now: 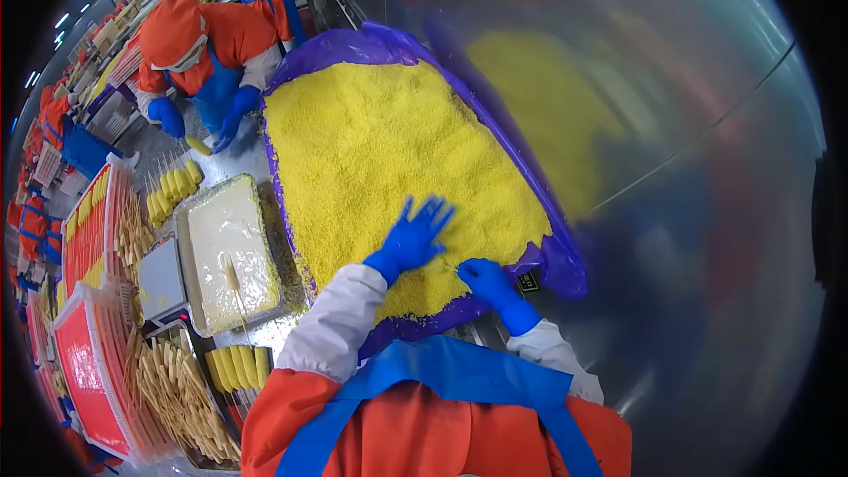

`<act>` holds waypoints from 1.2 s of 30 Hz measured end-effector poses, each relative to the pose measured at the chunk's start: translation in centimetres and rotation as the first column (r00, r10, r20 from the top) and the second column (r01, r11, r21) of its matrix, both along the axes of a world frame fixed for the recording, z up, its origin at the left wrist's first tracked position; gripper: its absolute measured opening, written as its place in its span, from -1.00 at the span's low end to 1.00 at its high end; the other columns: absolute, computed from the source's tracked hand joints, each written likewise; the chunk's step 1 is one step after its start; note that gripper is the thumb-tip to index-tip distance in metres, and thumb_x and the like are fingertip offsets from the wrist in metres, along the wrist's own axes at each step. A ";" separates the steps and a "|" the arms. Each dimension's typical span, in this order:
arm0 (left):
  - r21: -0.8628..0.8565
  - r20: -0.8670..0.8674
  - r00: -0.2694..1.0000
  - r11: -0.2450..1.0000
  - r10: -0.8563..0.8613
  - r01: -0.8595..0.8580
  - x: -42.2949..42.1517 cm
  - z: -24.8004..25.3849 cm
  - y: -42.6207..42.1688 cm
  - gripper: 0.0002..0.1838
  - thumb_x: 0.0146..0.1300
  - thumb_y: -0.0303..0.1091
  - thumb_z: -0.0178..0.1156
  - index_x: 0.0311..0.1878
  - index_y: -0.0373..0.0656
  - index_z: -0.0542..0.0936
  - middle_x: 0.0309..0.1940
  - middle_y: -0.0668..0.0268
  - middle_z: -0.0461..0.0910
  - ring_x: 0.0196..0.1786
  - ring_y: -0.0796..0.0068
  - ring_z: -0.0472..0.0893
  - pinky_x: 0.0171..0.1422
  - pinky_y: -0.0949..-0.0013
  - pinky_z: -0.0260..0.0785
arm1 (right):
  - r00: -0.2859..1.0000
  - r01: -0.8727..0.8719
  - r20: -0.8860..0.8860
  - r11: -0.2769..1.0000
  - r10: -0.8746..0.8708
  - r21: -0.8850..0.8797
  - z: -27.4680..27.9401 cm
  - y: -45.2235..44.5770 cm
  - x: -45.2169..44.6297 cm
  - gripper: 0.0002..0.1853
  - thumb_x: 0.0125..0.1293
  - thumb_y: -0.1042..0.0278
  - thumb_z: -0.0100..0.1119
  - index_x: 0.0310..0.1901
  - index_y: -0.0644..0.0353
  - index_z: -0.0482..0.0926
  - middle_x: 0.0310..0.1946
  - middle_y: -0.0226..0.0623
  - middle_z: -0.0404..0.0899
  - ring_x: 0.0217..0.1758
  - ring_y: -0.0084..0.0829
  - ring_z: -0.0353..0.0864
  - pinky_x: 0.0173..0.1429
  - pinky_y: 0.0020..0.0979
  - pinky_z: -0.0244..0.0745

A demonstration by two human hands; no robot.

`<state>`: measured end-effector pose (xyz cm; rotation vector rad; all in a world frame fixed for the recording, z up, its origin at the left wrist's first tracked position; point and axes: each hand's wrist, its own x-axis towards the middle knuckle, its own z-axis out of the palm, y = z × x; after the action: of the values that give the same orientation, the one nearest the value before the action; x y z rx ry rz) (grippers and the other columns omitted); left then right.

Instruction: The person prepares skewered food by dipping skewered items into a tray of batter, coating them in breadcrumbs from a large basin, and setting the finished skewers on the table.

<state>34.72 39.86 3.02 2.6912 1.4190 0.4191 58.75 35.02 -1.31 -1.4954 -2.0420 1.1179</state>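
Yellow crumbs (380,141) lie in a broad heap on a purple plastic sheet (353,44). Over the lower middle of the heap, my left hand (412,237) in a blue glove has its fingers spread, palm down, and holds nothing. To its right, my right hand (486,281), also gloved in blue, is closed at the heap's lower right edge, its fingers pinched at the crumbs. What it holds, if anything, is too small to make out. Left of the heap stands a tray of pale batter (228,238), with a stick and a light piece (231,274) in it.
Wooden sticks (181,389) fill a metal tray at lower left, beside yellow pieces on sticks (238,368). More yellow pieces (174,187) lie above the batter. Red-and-white trays (88,371) are stacked far left. A co-worker (199,53) stands at upper left. A metal wall (689,212) rises at right.
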 end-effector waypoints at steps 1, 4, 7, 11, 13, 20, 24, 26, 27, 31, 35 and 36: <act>0.086 0.004 0.987 0.984 0.159 -0.159 -0.6 1.2 1.4 -0.20 0.34 0.07 0.01 0.56 -0.04 0.05 0.53 0.15 0.09 0.59 0.11 0.00 0.58 -0.24 -0.39 | 1.000 -0.010 0.011 1.000 0.010 0.016 0.8 -0.2 -0.2 -0.74 0.23 0.16 0.25 -0.21 0.18 0.68 -0.33 -0.12 0.68 -0.27 -0.19 0.70 -0.23 -0.18 0.51; 0.018 0.432 0.851 0.941 0.298 -0.338 -5.0 1.1 1.0 -0.29 0.36 -0.10 0.06 0.52 -0.10 0.14 0.51 0.08 0.14 0.56 0.03 0.06 0.61 -0.07 -0.26 | 1.000 -0.012 -0.021 0.999 0.011 -0.029 1.2 -2.1 0.0 -0.73 0.19 0.14 0.29 -0.22 0.17 0.68 -0.32 -0.14 0.67 -0.23 -0.17 0.69 -0.18 -0.19 0.52; -0.192 0.887 0.344 0.922 0.309 -0.336 -8.4 -4.4 -0.6 -0.38 0.48 -0.14 -0.06 0.50 -0.22 0.15 0.51 0.13 0.14 0.57 0.19 0.08 0.61 0.20 -0.14 | 1.000 -0.001 -0.026 0.997 0.003 0.079 -1.7 -2.0 0.3 -0.74 0.20 0.15 0.30 -0.23 0.18 0.68 -0.32 -0.15 0.67 -0.22 -0.20 0.69 -0.16 -0.23 0.53; -0.366 0.921 -0.214 0.911 0.325 -0.192 -6.3 -6.9 -2.2 -0.33 0.53 0.00 -0.17 0.53 -0.22 0.07 0.55 0.20 0.04 0.59 0.22 0.01 0.63 0.21 -0.22 | 0.993 0.120 0.004 0.991 -0.121 0.060 1.7 -0.3 -0.8 -0.76 0.23 0.19 0.29 -0.28 0.22 0.67 -0.39 -0.16 0.67 -0.31 -0.28 0.67 -0.20 -0.27 0.51; -0.288 0.924 0.254 0.957 0.285 -0.025 -2.5 -5.8 -7.0 -0.33 0.52 0.00 -0.17 0.54 -0.18 0.05 0.55 0.14 0.02 0.59 0.14 0.01 0.63 0.09 -0.22 | 0.998 0.060 0.002 0.998 -0.060 0.006 2.8 -0.8 0.4 -0.76 0.23 0.21 0.30 -0.31 0.25 0.66 -0.42 -0.17 0.66 -0.37 -0.30 0.66 -0.23 -0.28 0.50; -0.020 0.063 0.957 0.959 0.283 -0.282 0.9 -1.9 -3.4 -0.29 0.41 0.13 -0.08 0.54 0.07 0.12 0.54 0.14 0.06 0.57 -0.19 -0.05 0.57 -0.27 -0.38 | 0.999 -0.033 0.012 0.999 0.033 0.023 1.2 -0.7 0.9 -0.77 0.25 0.24 0.25 -0.36 0.26 0.65 -0.44 -0.21 0.67 -0.37 -0.38 0.65 -0.24 -0.29 0.49; -0.226 0.308 0.906 0.903 -0.291 0.366 0.6 -3.5 -6.1 -0.25 0.36 0.20 -0.08 0.54 0.11 0.12 0.55 0.19 0.05 0.60 -0.05 -0.09 0.57 -0.30 -0.43 | 0.990 -0.137 0.026 0.990 0.137 -0.018 -0.3 -2.0 2.8 -0.79 0.25 0.25 0.24 -0.32 0.25 0.65 -0.41 -0.16 0.67 -0.34 -0.31 0.68 -0.21 -0.28 0.50; -0.222 0.141 0.905 0.878 -0.402 0.425 0.8 -2.9 -6.9 -0.18 0.34 0.29 -0.14 0.55 0.06 0.09 0.56 0.20 0.03 0.61 0.01 -0.10 0.55 -0.34 -0.47 | 0.994 -0.113 0.002 0.993 0.113 -0.026 0.2 -1.5 2.5 -0.79 0.25 0.25 0.24 -0.31 0.25 0.65 -0.40 -0.14 0.66 -0.32 -0.26 0.68 -0.21 -0.27 0.50; -0.145 0.091 0.960 0.951 -0.263 0.274 0.9 -3.2 -5.3 -0.16 0.33 0.32 -0.17 0.56 0.05 0.08 0.56 0.18 0.03 0.61 -0.02 -0.10 0.55 -0.35 -0.47 | 0.996 -0.083 -0.018 0.995 0.082 -0.052 0.2 -2.0 2.4 -0.80 0.25 0.26 0.23 -0.29 0.24 0.65 -0.39 -0.12 0.66 -0.31 -0.20 0.68 -0.20 -0.27 0.51; 0.001 0.041 0.999 1.000 0.023 -0.023 1.3 -0.6 -1.1 -0.11 0.29 0.30 -0.11 0.57 0.03 0.03 0.56 0.09 -0.02 0.58 -0.13 -0.10 0.52 -0.39 -0.47 | 0.996 -0.008 0.089 0.993 -0.002 0.115 1.4 0.4 0.5 -0.79 0.23 0.26 0.23 -0.26 0.24 0.65 -0.33 -0.08 0.66 -0.24 -0.13 0.69 -0.17 -0.19 0.52; -0.154 0.051 0.930 0.918 -0.363 0.367 0.9 -3.3 -9.1 -0.12 0.27 0.25 -0.01 0.57 0.06 0.04 0.57 0.14 -0.02 0.60 0.09 -0.04 0.53 -0.38 -0.43 | 0.979 -0.139 0.148 0.990 0.139 -0.011 1.1 -2.2 2.1 -0.78 0.22 0.23 0.26 -0.24 0.22 0.66 -0.31 -0.07 0.66 -0.22 -0.11 0.68 -0.16 -0.18 0.52; -0.148 0.067 0.907 0.895 -0.416 0.421 0.6 -3.1 -10.5 -0.12 0.26 0.23 0.02 0.56 0.07 0.05 0.57 0.16 -0.01 0.60 0.14 -0.01 0.54 -0.38 -0.42 | 0.988 -0.138 0.070 0.990 0.136 0.027 0.6 -3.0 2.2 -0.77 0.22 0.23 0.27 -0.23 0.22 0.66 -0.30 -0.08 0.66 -0.21 -0.11 0.68 -0.15 -0.18 0.53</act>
<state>35.32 29.34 -0.09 2.7320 0.7839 0.2978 60.99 32.03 -0.70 -1.4139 -2.2281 1.0936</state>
